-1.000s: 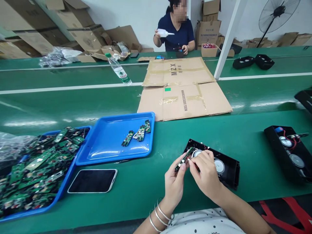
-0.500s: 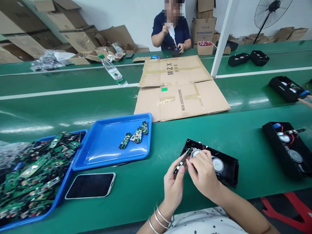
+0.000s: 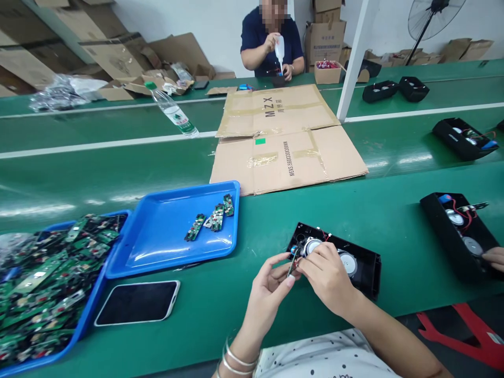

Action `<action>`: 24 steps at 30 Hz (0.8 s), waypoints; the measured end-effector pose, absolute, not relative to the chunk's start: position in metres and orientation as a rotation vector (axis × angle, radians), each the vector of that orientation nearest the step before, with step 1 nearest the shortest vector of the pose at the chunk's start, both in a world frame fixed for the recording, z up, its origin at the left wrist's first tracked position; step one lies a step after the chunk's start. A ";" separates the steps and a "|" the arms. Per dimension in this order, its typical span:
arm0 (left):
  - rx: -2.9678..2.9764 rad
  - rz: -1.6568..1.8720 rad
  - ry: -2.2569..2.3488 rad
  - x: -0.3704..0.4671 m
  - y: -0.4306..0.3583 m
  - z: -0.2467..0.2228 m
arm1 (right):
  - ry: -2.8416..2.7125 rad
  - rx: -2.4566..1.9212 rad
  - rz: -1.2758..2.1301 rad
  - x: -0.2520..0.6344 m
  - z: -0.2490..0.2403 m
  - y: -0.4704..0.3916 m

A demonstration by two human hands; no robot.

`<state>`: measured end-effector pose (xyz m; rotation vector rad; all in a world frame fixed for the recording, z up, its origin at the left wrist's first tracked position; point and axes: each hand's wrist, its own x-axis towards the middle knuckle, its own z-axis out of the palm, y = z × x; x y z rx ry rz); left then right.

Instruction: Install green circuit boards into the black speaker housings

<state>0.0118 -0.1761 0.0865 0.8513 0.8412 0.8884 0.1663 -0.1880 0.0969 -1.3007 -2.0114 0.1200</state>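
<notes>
My left hand (image 3: 271, 286) pinches a small green circuit board (image 3: 292, 262), now seen nearly edge-on, between thumb and fingers. Close beside it, my right hand (image 3: 325, 270) is closed, its fingertips meeting at the board's edge near a bit of red. What exactly those fingertips grip is hidden. Under and behind my hands lies an open black speaker housing (image 3: 368, 273) with two round silver speakers (image 3: 348, 264) inside. A thin red wire with a white plug (image 3: 327, 236) shows at the housing's far edge.
To the left, a blue tray (image 3: 157, 226) carries several boards, beside another tray heaped with circuit boards (image 3: 43, 283). A phone (image 3: 137, 303) lies in front. Flattened cardboard (image 3: 283, 157) sits ahead. At right, another person's hand (image 3: 495, 257) touches a black speaker housing (image 3: 452, 241).
My left hand has turned the circuit board from its face to nearly edge-on, with its fingers more spread. At right, the other person's hand has moved from the farther housing to the nearer one.
</notes>
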 end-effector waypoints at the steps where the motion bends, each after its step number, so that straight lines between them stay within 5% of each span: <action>1: 0.826 0.794 0.840 0.009 -0.175 0.090 | -2.052 -1.293 0.164 0.172 0.099 -0.190; 12: 0.814 0.522 0.849 0.000 -0.187 0.093 | -1.950 -2.102 0.744 0.236 0.099 -0.190; 18: 0.847 0.479 0.773 0.003 -0.189 0.087 | -1.911 -2.123 0.759 0.219 0.087 -0.172; 24: 0.875 0.451 0.843 0.010 -0.188 0.090 | -2.007 -2.269 0.424 0.219 0.087 -0.172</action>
